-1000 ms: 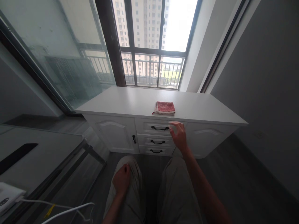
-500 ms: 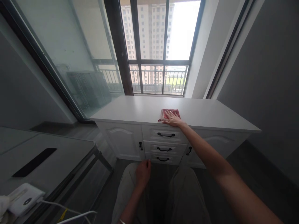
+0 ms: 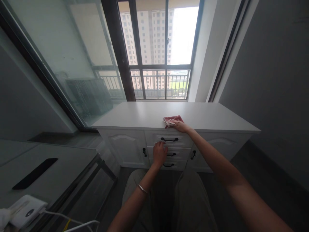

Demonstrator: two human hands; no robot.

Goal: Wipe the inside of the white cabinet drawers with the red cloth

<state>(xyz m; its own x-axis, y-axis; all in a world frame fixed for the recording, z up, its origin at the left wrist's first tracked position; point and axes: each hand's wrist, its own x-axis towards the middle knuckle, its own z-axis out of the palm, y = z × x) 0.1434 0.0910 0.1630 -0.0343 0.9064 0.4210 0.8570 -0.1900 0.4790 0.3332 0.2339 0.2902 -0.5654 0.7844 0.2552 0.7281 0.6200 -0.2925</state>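
A pink and white cloth (image 3: 174, 118) lies bunched near the front edge of the white cabinet top (image 3: 145, 114). My right hand (image 3: 180, 125) grips the cloth, fingers over its front part. In front of the drawers (image 3: 154, 133), my left hand (image 3: 160, 153) is raised with bent fingers somewhat apart, holding nothing; it partly covers the middle drawer's black handle (image 3: 172, 154). A bracelet (image 3: 143, 188) circles the left wrist.
A grey table (image 3: 72, 154) at the left bears a dark flat object (image 3: 35, 173) and a white device (image 3: 27, 211) with cables. Behind the cabinet is a dark-framed window (image 3: 166, 67). My knees are below the cabinet front.
My left hand has risen from my knee to the drawer fronts, its fingers loosening. The cloth has folded up under my right hand, whose fingers lay flat before.
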